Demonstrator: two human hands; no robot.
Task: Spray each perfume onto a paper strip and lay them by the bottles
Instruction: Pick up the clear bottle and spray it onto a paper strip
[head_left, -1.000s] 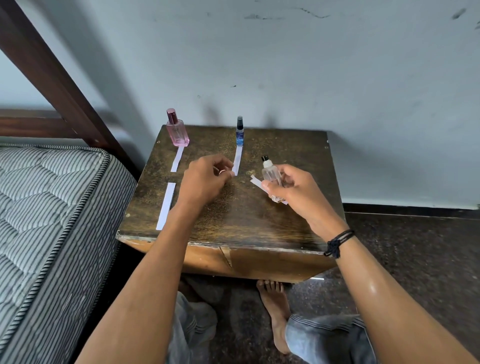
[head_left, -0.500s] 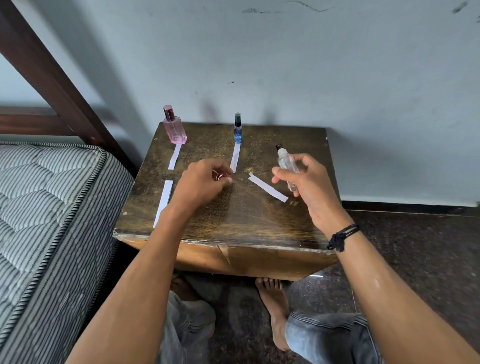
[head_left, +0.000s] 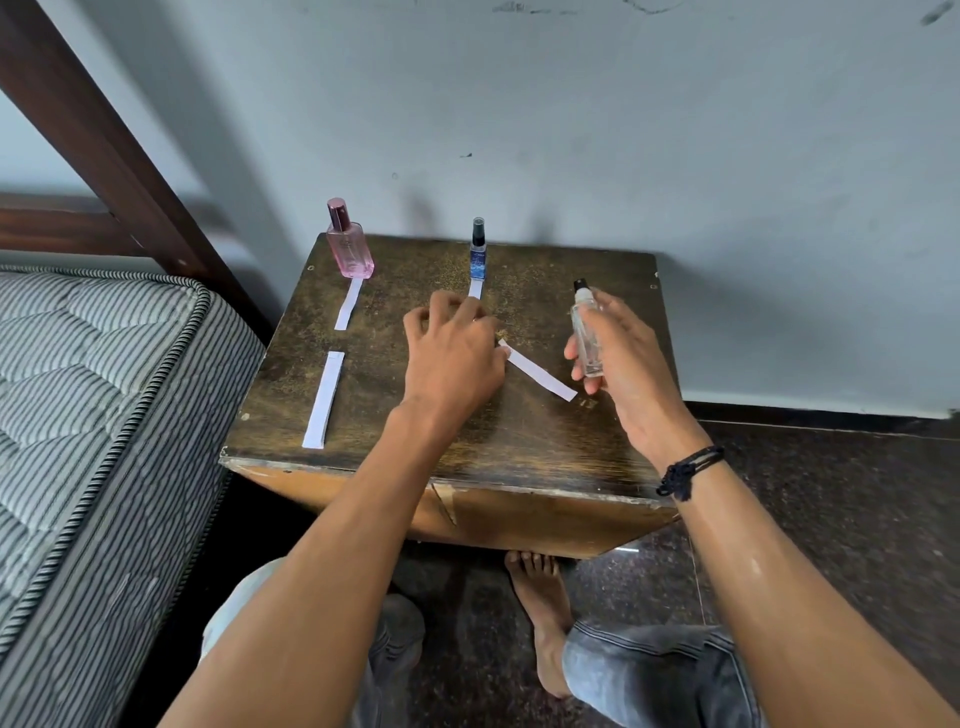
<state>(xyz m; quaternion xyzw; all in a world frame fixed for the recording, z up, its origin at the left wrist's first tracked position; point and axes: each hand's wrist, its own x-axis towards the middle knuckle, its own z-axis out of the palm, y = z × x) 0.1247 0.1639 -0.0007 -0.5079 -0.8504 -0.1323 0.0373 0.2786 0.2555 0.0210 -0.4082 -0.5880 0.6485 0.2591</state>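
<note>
Fig.: our right hand (head_left: 618, 358), fingers wrapped on the clear bottle (head_left: 586, 332), upright above the worktop (head_left: 519, 431). Paper strip (head_left: 540, 371) lies diagonally btwn hands; left hand (head_left: 452, 353), fingers curled, empty, touches its near-left end.

Pink bottle (head_left: 349, 244), blue bottle (head_left: 478, 253), clear bottle (head_left: 586, 332), white strips (head_left: 324, 399), grey-striped mattress (head_left: 93, 395), dark brown table (head_left: 395, 426).

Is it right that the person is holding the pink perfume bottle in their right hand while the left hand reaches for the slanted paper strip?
Not quite. The head view shows the right hand holding the clear spray bottle, not the pink one. The pink perfume bottle stands at the back of the wooden table. The left hand does reach for the slanted paper strip.
</note>
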